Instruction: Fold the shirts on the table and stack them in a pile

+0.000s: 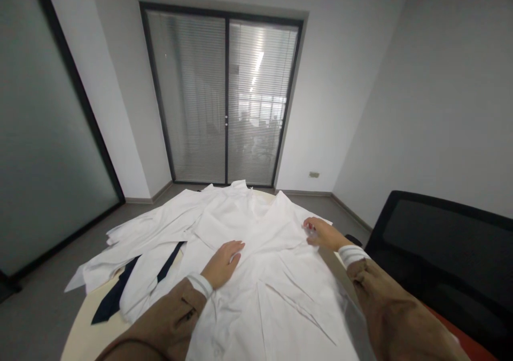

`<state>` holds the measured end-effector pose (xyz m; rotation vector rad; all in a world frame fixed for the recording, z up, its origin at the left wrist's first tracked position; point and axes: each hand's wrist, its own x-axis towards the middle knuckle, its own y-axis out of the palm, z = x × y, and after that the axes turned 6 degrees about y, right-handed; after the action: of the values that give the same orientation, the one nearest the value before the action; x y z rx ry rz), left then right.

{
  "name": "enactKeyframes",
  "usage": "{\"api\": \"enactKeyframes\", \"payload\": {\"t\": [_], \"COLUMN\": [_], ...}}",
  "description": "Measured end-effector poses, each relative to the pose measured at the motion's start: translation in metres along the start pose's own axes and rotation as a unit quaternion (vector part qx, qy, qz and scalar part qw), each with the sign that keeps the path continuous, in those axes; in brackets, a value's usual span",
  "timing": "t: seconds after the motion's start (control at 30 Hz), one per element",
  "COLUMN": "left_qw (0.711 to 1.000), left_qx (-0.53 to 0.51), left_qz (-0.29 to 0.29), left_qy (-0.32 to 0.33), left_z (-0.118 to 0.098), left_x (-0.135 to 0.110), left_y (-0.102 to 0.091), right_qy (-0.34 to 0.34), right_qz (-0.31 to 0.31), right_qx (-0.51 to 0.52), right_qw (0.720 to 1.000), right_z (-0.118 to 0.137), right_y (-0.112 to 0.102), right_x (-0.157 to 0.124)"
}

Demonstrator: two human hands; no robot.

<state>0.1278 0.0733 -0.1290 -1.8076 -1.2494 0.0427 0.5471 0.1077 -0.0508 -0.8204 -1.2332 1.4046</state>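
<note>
A white shirt [280, 291], its fabric creased, lies spread over the table, with more white cloth and a long sleeve [156, 230] reaching out to the left. My left hand [223, 263] rests on the middle of the shirt, fingers stretched out and holding nothing. At the shirt's right edge, my right hand [323, 233] has curled fingers and thumb around a bit of the white fabric. Something red shows at its fingertips, too small to make out. Part of the shirt's near left is hidden behind my left forearm.
Dark blue cloth [116, 291] lies under the white fabric at left. The pale round table's edge [80, 329] shows there. A black mesh chair [444, 259] stands close on the right. Farther off are a glass door with blinds [224, 99] and a frosted panel [44, 136].
</note>
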Motion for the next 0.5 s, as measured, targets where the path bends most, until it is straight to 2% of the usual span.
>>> {"api": "enactKeyframes", "payload": {"t": [0.1,0.17,0.33,0.4,0.5], "left_qw": [1.0,1.0,1.0,1.0,1.0], "left_qx": [-0.012,-0.014,-0.002,0.0,-0.009], "left_qz": [-0.002,-0.002,-0.002,-0.004,-0.011], "left_qy": [-0.011,-0.01,0.004,0.008,0.011], "left_z": [0.0,0.001,0.003,0.002,0.001], "left_x": [0.0,0.0,0.0,0.0,0.001], "left_y": [0.0,0.0,0.001,0.001,0.0], "right_qy": [-0.044,-0.048,0.043,0.033,-0.021], "right_qz": [-0.028,-0.054,-0.157,-0.159,-0.114], "right_qx": [-0.071,-0.12,-0.171,-0.161,-0.16], "right_qw": [0.996,0.99,0.972,0.974,0.98], "right_z": [0.004,0.004,-0.004,-0.003,0.006], "right_y": [0.005,0.008,0.014,0.014,0.015], "right_x": [-0.014,-0.018,-0.024,-0.025,-0.024]}}
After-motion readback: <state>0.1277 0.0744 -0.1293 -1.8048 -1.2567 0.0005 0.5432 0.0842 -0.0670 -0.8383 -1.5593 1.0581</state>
